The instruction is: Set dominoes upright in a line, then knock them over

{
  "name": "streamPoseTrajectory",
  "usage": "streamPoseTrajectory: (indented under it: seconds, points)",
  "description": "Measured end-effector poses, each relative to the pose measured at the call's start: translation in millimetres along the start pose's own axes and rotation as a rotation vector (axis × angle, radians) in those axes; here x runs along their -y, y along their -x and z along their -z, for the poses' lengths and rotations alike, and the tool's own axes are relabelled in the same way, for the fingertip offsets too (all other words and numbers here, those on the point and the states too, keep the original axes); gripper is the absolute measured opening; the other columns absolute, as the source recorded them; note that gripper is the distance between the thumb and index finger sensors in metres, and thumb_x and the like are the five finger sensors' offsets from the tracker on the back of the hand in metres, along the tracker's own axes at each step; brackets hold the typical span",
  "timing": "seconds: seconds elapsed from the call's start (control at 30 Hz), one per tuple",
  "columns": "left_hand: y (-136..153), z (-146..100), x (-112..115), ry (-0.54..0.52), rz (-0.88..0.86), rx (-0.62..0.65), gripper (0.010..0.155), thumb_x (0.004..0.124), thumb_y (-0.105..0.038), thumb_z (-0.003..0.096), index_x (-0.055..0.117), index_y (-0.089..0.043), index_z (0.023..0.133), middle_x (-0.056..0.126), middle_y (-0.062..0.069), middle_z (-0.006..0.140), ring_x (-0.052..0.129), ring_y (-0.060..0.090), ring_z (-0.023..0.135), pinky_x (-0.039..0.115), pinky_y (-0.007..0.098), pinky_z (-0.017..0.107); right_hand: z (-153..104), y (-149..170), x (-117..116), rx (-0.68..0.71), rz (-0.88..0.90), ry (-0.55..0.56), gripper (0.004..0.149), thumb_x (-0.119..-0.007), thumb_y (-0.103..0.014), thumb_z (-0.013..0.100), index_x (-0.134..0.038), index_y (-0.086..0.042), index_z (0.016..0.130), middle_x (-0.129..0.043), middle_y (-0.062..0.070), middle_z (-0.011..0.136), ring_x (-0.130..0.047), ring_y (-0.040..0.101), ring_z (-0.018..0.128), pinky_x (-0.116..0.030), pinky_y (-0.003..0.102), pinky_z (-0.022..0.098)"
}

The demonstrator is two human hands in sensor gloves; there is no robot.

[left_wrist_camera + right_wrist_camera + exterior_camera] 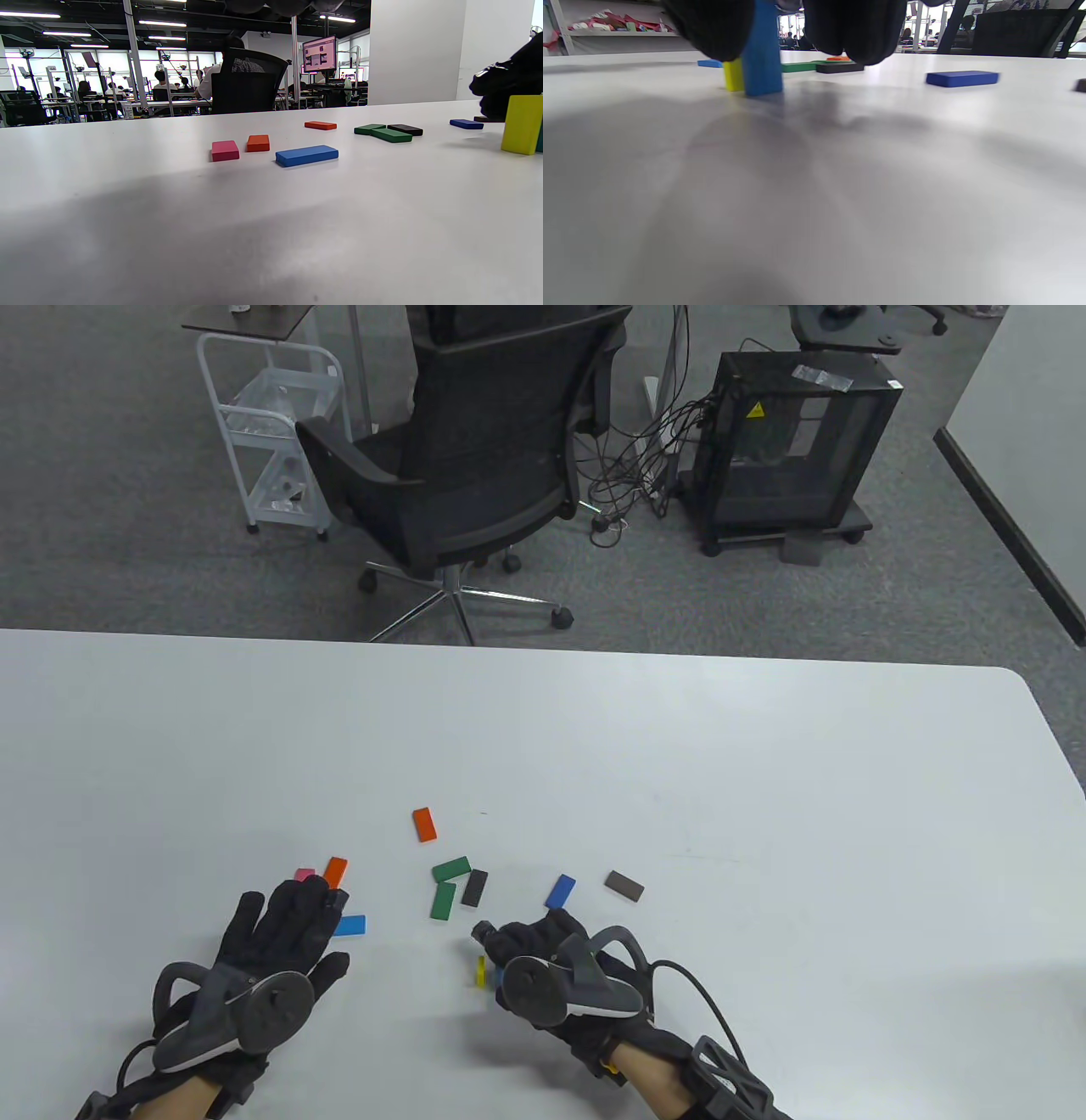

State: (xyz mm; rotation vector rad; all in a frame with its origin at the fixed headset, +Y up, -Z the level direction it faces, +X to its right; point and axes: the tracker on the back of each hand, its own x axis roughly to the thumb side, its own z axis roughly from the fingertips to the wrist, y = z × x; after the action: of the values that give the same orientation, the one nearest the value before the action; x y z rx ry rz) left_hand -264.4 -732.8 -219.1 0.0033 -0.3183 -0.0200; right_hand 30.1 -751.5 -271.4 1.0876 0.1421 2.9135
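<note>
Right hand is pinching a blue domino by its top between curled fingers, standing it on end on the tabletop. Its base looks to be touching down just beside a yellow domino that is already standing upright. So the lining-up step is only starting: two pieces up, the rest lying flat.

Left hand is lying flat with fingers spread and straight, holding nothing, fingertips near a pink domino, an orange domino and a light blue domino.

Next move probably calls for letting go straight up without nudging the yellow piece, since the gap between the two looks tight, then fetching another flat piece.

Pieces are small, flat-faced, solid-coloured blocks. Further out two green dominoes, a black domino, a second orange domino, a dark blue domino and a brown domino are lying flat, scattered.
</note>
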Motion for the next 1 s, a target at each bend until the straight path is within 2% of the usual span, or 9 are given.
streamPoseTrajectory:
  seconds: [0.2,0.27,0.4,0.63,0.7,0.83,1.0]
  points:
    - [1,-2,-3,-0.022,-0.016,0.002,0.069,0.036,-0.055,0.0684,0.037,-0.018,0.127,0.037,0.011,0.134,0.038,0.038,0.122,0.024,0.055,0.088,-4,32,14,-0.130,-0.012,0.042,0.067,-0.077,-0.040,0.054,-0.051,-0.023,0.113,-0.062,0.011,0.111,-0.074,0.032,0.096,-0.047,0.055,0.079]
    - [1,-2,-3,-0.022,-0.020,0.004,0.069,0.036,-0.054,0.0684,0.037,-0.018,0.127,0.037,0.011,0.134,0.038,0.038,0.122,0.024,0.055,0.088,-1,41,16,-0.176,-0.006,0.060,0.063,-0.077,-0.039,0.055,-0.055,-0.025,0.112,-0.066,0.010,0.110,-0.076,0.031,0.095,-0.048,0.055,0.079]
    - [0,-2,-3,-0.014,-0.018,0.008,0.069,0.036,-0.055,0.0683,0.037,-0.018,0.127,0.037,0.011,0.134,0.038,0.038,0.122,0.024,0.055,0.088,18,57,16,-0.225,-0.075,0.016,0.056,-0.076,-0.035,0.055,-0.060,-0.028,0.109,-0.068,0.006,0.109,-0.076,0.029,0.095,-0.047,0.053,0.079]
    - [0,-3,-3,-0.021,-0.016,0.010,0.069,0.036,-0.055,0.0684,0.037,-0.018,0.127,0.037,0.011,0.134,0.038,0.038,0.122,0.024,0.055,0.088,48,64,-1,-0.159,-0.201,-0.152,0.055,-0.076,-0.029,0.055,-0.059,-0.038,0.107,-0.055,-0.007,0.118,-0.054,0.027,0.111,-0.034,0.049,0.084]
    - [0,-3,-3,-0.020,-0.017,0.010,0.069,0.036,-0.055,0.0684,0.037,-0.019,0.127,0.037,0.011,0.134,0.038,0.038,0.122,0.024,0.055,0.088,51,64,-5,-0.146,-0.211,-0.178,0.054,-0.076,-0.030,0.055,-0.059,-0.037,0.106,-0.058,-0.007,0.116,-0.055,0.025,0.111,-0.033,0.048,0.084]
    - [0,-3,-3,-0.019,-0.015,0.011,0.069,0.036,-0.055,0.0684,0.037,-0.019,0.127,0.037,0.011,0.134,0.038,0.038,0.122,0.024,0.055,0.088,52,62,-5,-0.135,-0.231,-0.128,0.048,-0.077,-0.032,0.054,-0.065,-0.035,0.101,-0.067,-0.005,0.109,-0.065,0.020,0.103,-0.036,0.049,0.084]
    - [0,-3,-4,-0.020,-0.012,0.011,0.069,0.036,-0.055,0.0684,0.037,-0.018,0.127,0.038,0.011,0.134,0.038,0.038,0.122,0.024,0.055,0.088,51,56,-8,-0.113,-0.279,-0.104,0.048,-0.077,-0.033,0.053,-0.065,-0.028,0.100,-0.075,0.002,0.099,-0.077,0.022,0.090,-0.043,0.049,0.082]
